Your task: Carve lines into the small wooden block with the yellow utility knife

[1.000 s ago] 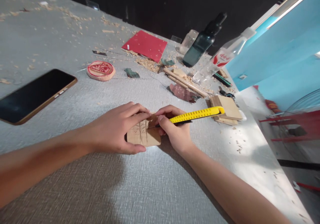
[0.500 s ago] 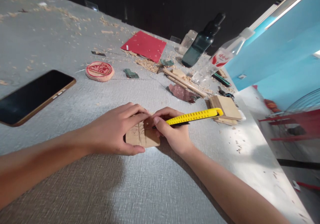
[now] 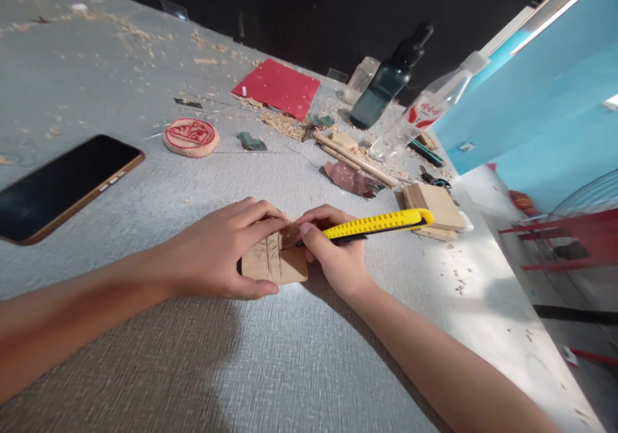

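A small wooden block [image 3: 276, 262] with dark lines cut or drawn across its top lies on the grey table. My left hand [image 3: 232, 253] grips it from the left, thumb along the near edge and fingers over the far side. In my right hand [image 3: 333, 253] is a yellow utility knife [image 3: 379, 224], pinched close to its front end, its body slanting up to the right. The knife's tip points at the block's right part. My fingers hide most of the blade, so its exact contact with the wood cannot be made out.
A phone [image 3: 67, 185] lies at the left, near a round wooden piece with a red design [image 3: 190, 137]. Behind are red paper [image 3: 277, 87], wood shavings, sticks [image 3: 355, 158], a dark dropper bottle [image 3: 381, 92] and a clear plastic bottle [image 3: 420, 114]. Wooden blocks [image 3: 437, 208] sit at the right.
My right hand and the knife have shifted very slightly to the right across the block. My left hand keeps its hold, and the block stays nearly in place.
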`<state>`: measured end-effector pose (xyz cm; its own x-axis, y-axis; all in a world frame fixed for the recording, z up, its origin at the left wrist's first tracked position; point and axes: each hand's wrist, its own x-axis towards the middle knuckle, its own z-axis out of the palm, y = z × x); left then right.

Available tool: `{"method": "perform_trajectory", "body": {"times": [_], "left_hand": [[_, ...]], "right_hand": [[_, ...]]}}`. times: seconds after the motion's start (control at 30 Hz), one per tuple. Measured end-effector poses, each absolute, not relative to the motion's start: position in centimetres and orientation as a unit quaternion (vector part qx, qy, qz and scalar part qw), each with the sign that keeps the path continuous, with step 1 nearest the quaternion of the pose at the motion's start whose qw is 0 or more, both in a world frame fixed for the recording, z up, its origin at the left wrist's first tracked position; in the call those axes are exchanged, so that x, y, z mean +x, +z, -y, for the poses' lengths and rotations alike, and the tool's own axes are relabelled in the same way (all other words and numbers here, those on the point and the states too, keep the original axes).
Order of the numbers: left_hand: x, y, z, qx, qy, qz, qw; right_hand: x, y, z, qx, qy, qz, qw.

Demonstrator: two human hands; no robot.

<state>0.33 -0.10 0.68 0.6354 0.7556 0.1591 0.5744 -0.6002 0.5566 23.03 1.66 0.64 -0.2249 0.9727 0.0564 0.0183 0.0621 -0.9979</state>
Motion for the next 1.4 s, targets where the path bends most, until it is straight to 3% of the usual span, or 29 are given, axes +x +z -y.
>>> {"method": "perform_trajectory", "body": {"times": [1.0, 1.2, 1.4], "left_hand": [[0.06, 0.37, 0.19, 0.872, 0.196, -0.384, 0.232], [0.16, 0.57, 0.27, 0.875, 0.183, -0.387, 0.226], [0.13, 0.33, 0.18, 0.876, 0.189, -0.382, 0.225]], "right_hand": [[22.93, 0.88, -1.57, -0.407, 0.547, 0.584, 0.442], [23.08, 0.81, -1.53, -0.46, 0.511, 0.554, 0.469], [23.05, 0.64, -1.74, -0.398, 0.542, 0.599, 0.435]]}}
